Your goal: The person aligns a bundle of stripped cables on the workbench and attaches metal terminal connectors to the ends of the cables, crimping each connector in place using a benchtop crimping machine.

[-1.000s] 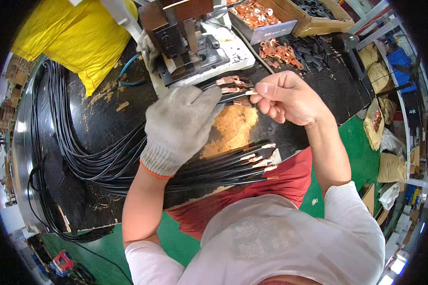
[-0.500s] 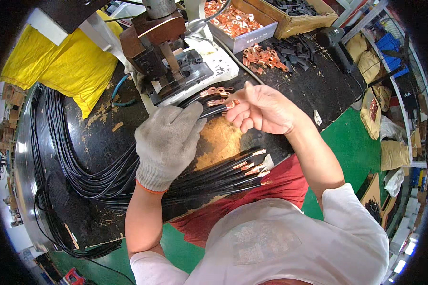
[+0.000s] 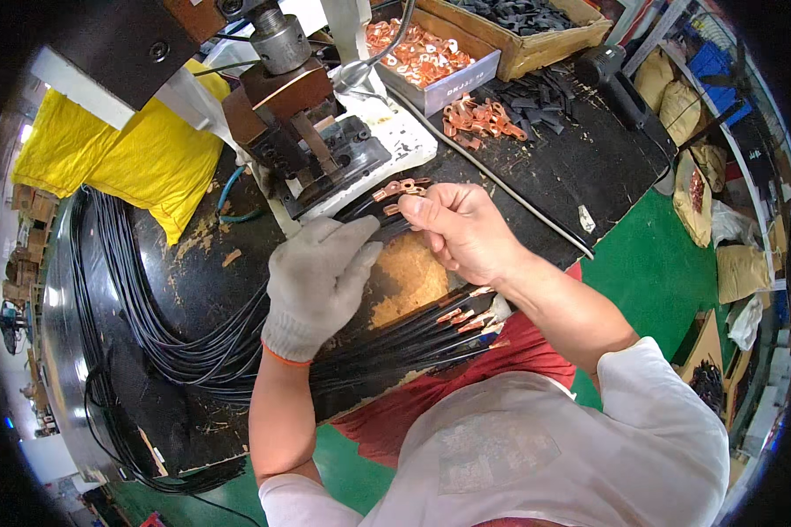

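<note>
My left hand [image 3: 318,277], in a grey knit glove, is closed around a black cable [image 3: 392,229] over the bench. Bare, my right hand [image 3: 464,230] pinches the cable's end, with the thumb on top. The fingers cover the copper lug there. Just beyond my hands lie several black cables ending in copper lugs [image 3: 401,187], beside the base of a press [image 3: 343,162]. Closer to my body, a bundle of black cables [image 3: 395,338] with copper ends runs along the bench's near edge.
Loose copper lugs [image 3: 482,120] and black sleeves [image 3: 536,101] lie beyond my right hand. Behind them stand a bin of lugs [image 3: 461,83] and a wooden box [image 3: 536,48]. A heat gun [image 3: 611,83] rests farther right. At left are a yellow sack [image 3: 136,145] and long coiled cables [image 3: 136,290].
My right hand has closed its thumb down over the cable end; before, the thumb was raised and the lug showed. The view has shifted slightly.
</note>
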`<state>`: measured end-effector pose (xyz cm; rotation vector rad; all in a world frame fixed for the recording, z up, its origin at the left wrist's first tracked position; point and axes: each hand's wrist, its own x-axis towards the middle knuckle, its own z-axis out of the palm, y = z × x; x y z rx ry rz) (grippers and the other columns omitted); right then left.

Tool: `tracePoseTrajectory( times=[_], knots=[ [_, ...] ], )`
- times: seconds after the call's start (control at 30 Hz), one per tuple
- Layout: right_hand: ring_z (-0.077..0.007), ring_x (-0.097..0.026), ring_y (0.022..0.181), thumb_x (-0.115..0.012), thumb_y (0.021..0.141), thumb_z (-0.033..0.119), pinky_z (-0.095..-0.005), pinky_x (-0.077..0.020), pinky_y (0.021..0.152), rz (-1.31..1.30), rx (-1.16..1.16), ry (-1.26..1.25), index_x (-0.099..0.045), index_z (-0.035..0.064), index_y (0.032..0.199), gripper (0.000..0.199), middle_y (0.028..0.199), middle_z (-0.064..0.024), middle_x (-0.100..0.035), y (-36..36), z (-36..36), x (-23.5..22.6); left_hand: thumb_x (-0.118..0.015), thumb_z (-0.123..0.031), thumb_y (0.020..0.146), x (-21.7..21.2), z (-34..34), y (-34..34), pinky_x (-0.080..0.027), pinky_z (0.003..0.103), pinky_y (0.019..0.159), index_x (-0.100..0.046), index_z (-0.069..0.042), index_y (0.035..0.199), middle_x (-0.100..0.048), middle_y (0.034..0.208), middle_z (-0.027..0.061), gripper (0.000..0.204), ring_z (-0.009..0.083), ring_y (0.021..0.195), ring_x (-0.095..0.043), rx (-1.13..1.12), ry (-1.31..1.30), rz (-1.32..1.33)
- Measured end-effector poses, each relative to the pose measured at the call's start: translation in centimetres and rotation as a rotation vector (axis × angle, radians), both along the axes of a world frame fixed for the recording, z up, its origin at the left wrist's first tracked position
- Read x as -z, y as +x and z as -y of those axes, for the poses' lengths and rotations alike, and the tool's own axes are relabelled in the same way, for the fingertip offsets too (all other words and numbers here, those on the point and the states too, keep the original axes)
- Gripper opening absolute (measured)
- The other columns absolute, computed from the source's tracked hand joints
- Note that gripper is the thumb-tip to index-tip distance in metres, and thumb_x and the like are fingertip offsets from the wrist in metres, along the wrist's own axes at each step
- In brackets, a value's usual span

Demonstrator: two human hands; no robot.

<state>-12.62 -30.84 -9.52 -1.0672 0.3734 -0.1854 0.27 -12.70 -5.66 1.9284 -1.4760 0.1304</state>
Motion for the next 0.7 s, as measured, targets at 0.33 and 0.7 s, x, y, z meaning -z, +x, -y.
tracePoseTrajectory(
  times=[0.33,0.7],
  knots=[
    [-0.0085,-0.067,0.083,-0.086,0.083,0.013,-0.0247,-0.0547,0.070,0.289,-0.257,-0.860,-0.071,0.0014,0.117,0.038,0.095,-0.0053,-0.074,-2.0,5.6,-3.6,-0.073,-0.012,0.086,-0.5,-0.5,0.8,-0.054,0.038,0.069,-0.075,-0.001,0.106,-0.070,0.084,0.0167,0.023,0.0311,0.076,-0.070,0.034,0.024,-0.226],
    [-0.0078,-0.066,0.073,-0.083,0.087,0.019,-0.0269,-0.0515,0.065,-0.121,-0.050,-0.812,-0.076,-0.0004,0.096,0.022,0.078,-0.0027,-0.072,-1.9,7.4,-4.2,-0.073,-0.015,0.089,-0.7,-0.9,0.8,-0.055,0.038,0.073,-0.075,-0.007,0.114,-0.070,0.088,0.0149,0.026,0.0299,0.081,-0.070,0.013,0.078,-0.083]
  ],
)
